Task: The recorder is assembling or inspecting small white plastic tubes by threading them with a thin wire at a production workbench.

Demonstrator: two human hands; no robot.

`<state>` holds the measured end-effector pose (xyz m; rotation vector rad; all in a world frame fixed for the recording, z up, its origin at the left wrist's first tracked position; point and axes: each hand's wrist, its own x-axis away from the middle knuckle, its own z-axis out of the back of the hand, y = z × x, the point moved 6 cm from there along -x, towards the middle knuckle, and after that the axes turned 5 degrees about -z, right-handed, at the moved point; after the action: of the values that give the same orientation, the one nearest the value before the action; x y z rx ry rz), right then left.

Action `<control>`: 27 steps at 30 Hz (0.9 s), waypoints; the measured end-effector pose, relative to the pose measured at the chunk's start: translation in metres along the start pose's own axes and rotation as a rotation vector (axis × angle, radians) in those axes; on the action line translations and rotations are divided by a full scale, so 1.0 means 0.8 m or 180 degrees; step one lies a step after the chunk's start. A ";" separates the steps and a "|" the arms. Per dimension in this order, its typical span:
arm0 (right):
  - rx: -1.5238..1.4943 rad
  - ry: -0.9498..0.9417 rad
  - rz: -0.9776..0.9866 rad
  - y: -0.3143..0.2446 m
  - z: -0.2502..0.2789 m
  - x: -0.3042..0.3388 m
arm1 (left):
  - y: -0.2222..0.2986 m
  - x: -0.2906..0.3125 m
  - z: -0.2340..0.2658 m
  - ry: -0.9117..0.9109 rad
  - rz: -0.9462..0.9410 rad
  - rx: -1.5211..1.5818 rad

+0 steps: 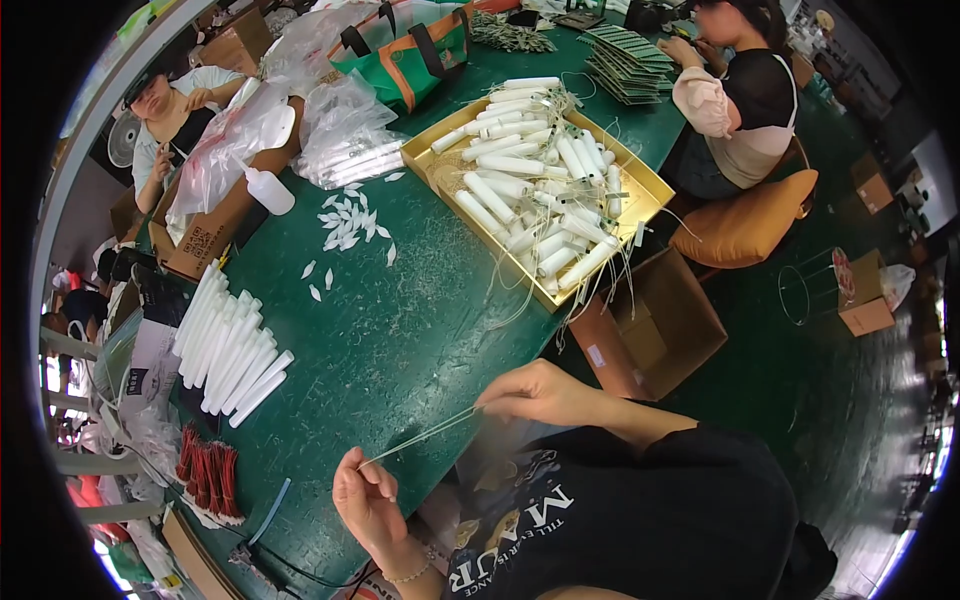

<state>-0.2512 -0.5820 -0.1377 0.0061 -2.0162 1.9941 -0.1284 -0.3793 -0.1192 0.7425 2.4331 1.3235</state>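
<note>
A thin pale strand, a wire or cord that looks doubled (425,433), stretches between my two hands above the near table edge. My left hand (368,500) pinches its lower left end between thumb and fingers. At the upper right end, my right hand (545,393) closes on it with fingertips pressed together. Whether anything small hangs at either end is too fine to make out. White tubes (235,345) lie in a slanted row on the table to the left. Small white flame-shaped pieces (348,222) are scattered farther back.
A gold tray (655,190) holds many white tubes with trailing wires. Red wire bundles (210,475) and a blue strip (270,510) lie at left. A white bottle (268,190), plastic bags (345,120) and a green bag (405,65) stand behind. Two people sit across; an open carton (665,330) is right.
</note>
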 end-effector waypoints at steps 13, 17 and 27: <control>0.0887 0.0741 0.0687 -0.021 0.057 -0.008 | -0.030 -0.030 -0.016 -0.0008 0.0221 -0.0616; 0.0874 0.0885 0.0647 -0.018 0.072 -0.008 | -0.039 -0.040 -0.038 -0.0075 0.0842 0.0007; 0.0859 0.0913 0.0787 -0.026 0.073 -0.009 | -0.048 -0.045 -0.032 -0.0146 0.1029 -0.0048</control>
<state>-0.2523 -0.6413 -0.1185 -0.4636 -1.6244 2.2515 -0.1223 -0.4345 -0.1380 1.1880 2.3343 1.4143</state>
